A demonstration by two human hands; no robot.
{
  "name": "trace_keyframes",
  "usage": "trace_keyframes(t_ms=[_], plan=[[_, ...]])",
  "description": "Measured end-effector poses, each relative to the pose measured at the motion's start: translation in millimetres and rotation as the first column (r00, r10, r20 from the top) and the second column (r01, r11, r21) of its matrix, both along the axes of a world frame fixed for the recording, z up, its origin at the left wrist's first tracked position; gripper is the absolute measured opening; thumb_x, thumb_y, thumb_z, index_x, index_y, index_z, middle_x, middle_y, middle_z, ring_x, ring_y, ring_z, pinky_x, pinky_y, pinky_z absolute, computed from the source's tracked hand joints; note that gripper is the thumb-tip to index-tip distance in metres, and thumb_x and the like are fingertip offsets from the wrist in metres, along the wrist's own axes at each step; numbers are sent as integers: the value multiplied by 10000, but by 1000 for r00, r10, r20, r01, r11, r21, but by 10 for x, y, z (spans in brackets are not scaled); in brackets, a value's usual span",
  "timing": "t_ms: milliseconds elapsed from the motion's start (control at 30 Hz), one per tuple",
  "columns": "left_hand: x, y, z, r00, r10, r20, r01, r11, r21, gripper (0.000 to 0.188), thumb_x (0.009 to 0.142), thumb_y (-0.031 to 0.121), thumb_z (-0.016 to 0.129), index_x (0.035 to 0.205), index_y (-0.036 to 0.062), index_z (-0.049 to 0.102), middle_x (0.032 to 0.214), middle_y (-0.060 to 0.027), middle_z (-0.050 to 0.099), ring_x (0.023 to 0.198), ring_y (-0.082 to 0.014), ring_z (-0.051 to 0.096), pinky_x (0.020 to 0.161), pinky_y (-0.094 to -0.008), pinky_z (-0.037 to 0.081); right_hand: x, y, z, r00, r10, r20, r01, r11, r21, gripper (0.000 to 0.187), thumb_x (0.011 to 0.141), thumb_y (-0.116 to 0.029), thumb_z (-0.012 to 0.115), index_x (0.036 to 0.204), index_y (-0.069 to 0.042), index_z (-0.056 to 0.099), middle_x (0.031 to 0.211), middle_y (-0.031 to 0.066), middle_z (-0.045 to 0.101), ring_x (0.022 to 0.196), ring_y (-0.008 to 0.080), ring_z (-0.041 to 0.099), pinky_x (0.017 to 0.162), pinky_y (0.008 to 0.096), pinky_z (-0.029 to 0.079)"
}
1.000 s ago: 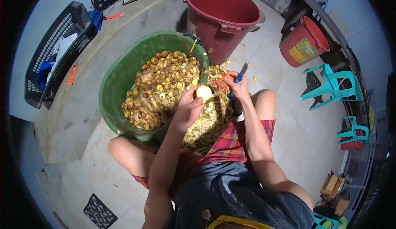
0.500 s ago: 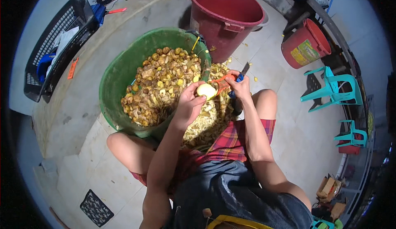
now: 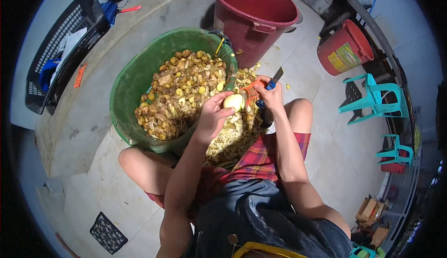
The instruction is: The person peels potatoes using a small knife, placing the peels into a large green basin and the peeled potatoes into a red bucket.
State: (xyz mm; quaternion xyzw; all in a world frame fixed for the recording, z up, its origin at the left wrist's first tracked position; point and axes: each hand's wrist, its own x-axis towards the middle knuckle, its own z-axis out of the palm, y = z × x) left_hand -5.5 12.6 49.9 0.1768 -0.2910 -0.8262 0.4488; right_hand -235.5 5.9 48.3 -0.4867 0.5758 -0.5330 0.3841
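Observation:
My left hand (image 3: 213, 118) holds a pale, peeled potato (image 3: 233, 102) in its fingers, over the right rim of a green tub (image 3: 122, 97). Beside it my right hand (image 3: 272, 95) grips an orange peeler (image 3: 251, 91), whose head is close to the potato's right side; whether they touch I cannot tell. A knife with a dark blade (image 3: 278, 74) and blue on its handle is tucked in the same hand. Unpeeled brown potatoes and peelings (image 3: 174, 95) fill much of the tub. Below my hands, between my legs, lies a heap of pale peelings (image 3: 228, 141).
A tall dark red bin (image 3: 247, 39) stands behind the tub, and a smaller red bucket (image 3: 340, 53) at the far right. Teal plastic stools (image 3: 379, 100) are along the right side. A black crate (image 3: 60, 48) rests on the ledge at left, near an orange-handled tool (image 3: 80, 75).
The potato has turned a little in my left fingers. The peeler in my right hand has shifted slightly along its side. The whole view has moved a touch.

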Motion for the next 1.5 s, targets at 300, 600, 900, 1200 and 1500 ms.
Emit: trace_keyframes(t_ms=[300, 600, 900, 1200, 1500], plan=[[-39, -59, 34, 981, -96, -170, 104, 994, 41, 515, 747, -65, 654, 1225, -73, 463, 1135, -115, 571, 1040, -172, 571, 922, -302, 471, -16, -59, 58, 996, -65, -64, 66, 998, 22, 200, 786, -111, 762, 917, 4, 664, 783, 6, 638, 714, 70, 553, 658, 235, 462], [6, -31, 63, 988, -110, -110, 112, 994, 10, 573, 719, -21, 672, 1250, -79, 464, 1139, -103, 567, 1058, -169, 557, 941, -298, 440, -56, -8, 12, 999, -30, -42, 30, 999, 15, 213, 795, -154, 768, 916, -8, 670, 742, -23, 625, 656, 59, 542, 595, 220, 433], [5, -7, 130, 979, -132, -156, 131, 991, -17, 592, 735, 16, 702, 1261, -70, 445, 1163, -105, 556, 1057, -175, 559, 939, -309, 446, -34, -26, 104, 998, -43, -36, 42, 998, -40, 192, 812, -112, 751, 924, 15, 661, 767, -15, 639, 700, 63, 558, 652, 226, 467], [16, -1, 121, 986, -146, -77, 142, 988, -58, 596, 720, 46, 744, 1235, -55, 462, 1103, -90, 577, 1029, -176, 571, 925, -299, 456, -54, 20, 151, 1000, 2, 12, -3, 998, 64, 191, 813, -134, 754, 925, -5, 669, 766, -30, 630, 667, 49, 541, 589, 220, 434], [71, -7, 128, 956, -226, -186, 224, 974, -34, 547, 754, -46, 690, 1246, -70, 453, 1094, -98, 597, 1013, -180, 596, 908, -308, 476, -43, -19, 261, 998, 41, -56, -37, 997, 72, 157, 798, -83, 751, 900, -4, 660, 747, -2, 640, 686, 58, 573, 609, 213, 454]])
